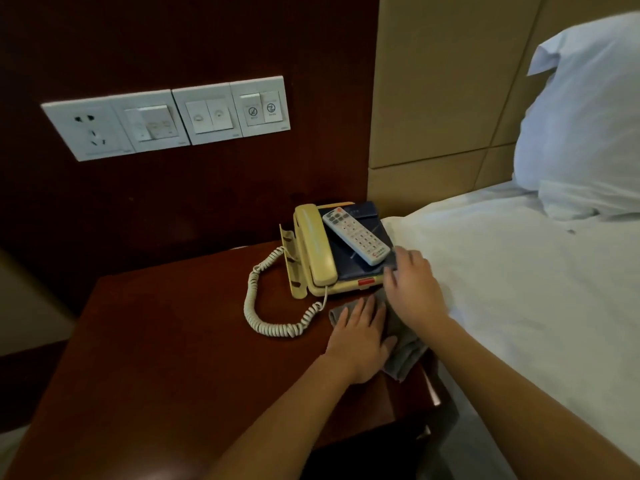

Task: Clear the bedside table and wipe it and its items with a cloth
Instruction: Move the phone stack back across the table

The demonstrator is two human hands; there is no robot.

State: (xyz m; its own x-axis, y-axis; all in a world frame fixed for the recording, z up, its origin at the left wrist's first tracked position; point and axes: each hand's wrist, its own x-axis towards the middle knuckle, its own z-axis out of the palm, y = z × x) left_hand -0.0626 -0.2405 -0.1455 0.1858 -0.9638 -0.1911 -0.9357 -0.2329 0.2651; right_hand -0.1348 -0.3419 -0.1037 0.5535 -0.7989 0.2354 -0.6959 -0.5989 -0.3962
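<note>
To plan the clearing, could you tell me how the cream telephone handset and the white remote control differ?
The cream telephone handset is plain, tethered by a coiled cord; the white remote control is button-covered and loose. The handset sits on the phone base; the remote lies slanted on a dark blue folder. Both are long and slim.

The left hand [360, 337] is pressing the cloth [404, 355] onto the table [173, 341]. The right hand [414, 289] is pinching the folder [350, 267] under the remote [356, 237], atop the phone [315, 247].

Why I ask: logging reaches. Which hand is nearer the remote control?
Right. Right hand holds the blue folder under the remote control; left hand rests on the cloth, farther off.
</note>
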